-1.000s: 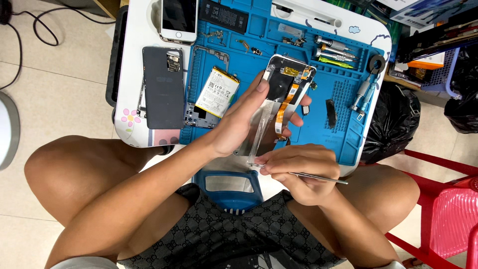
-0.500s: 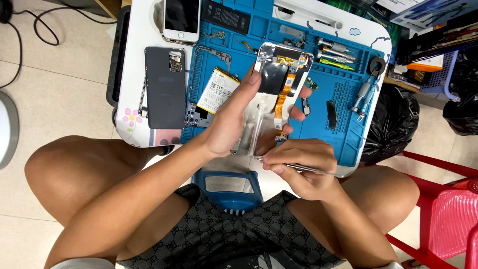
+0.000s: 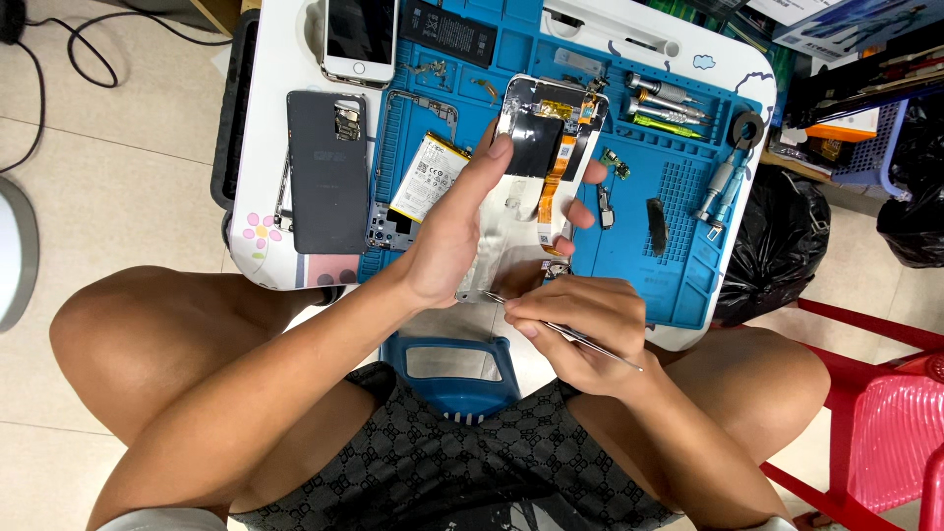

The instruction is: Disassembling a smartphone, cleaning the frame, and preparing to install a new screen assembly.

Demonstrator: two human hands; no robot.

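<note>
My left hand (image 3: 454, 231) grips an opened phone screen assembly (image 3: 536, 147), silver-backed with a black patch and an orange flex cable, held over the blue work mat (image 3: 678, 211). My right hand (image 3: 580, 329) pinches thin metal tweezers (image 3: 590, 344), whose tip touches the assembly's lower edge just beside my left palm.
On the white table (image 3: 261, 157) lie a dark back cover (image 3: 327, 172), a white battery (image 3: 429, 177), a phone (image 3: 359, 34), a black battery (image 3: 460, 32), screwdrivers (image 3: 720, 187) and small parts. A black bag (image 3: 777, 246) and a red stool (image 3: 885, 413) stand at right.
My left hand has lifted and tilted the screen assembly farther away over the mat. My right hand with the tweezers has shifted slightly up to its lower edge.
</note>
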